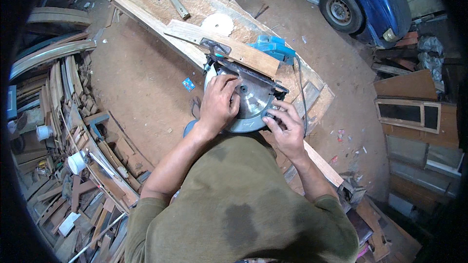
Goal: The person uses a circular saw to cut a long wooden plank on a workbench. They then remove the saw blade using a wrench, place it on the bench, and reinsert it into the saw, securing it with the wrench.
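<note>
A circular saw (251,125) lies turned against my front, its round steel blade (257,98) facing up. My left hand (220,98) rests over the left side of the blade with its fingers curled; whether they grip a small part there is hidden. At the saw's lower right edge my right hand (286,125) pinches a small dark round part (269,115) between thumb and fingers. Just beyond the saw's base, a wooden board (243,53) lies across the bench.
The sawdust-strewn wooden bench (146,12) carries a hammer (174,4), a pale toothed disc (218,24) and a blue power planer (273,47) with a cord. Timber scraps (92,195) pile up at left. A blue car (370,0) stands at far right, near wooden frames (408,115).
</note>
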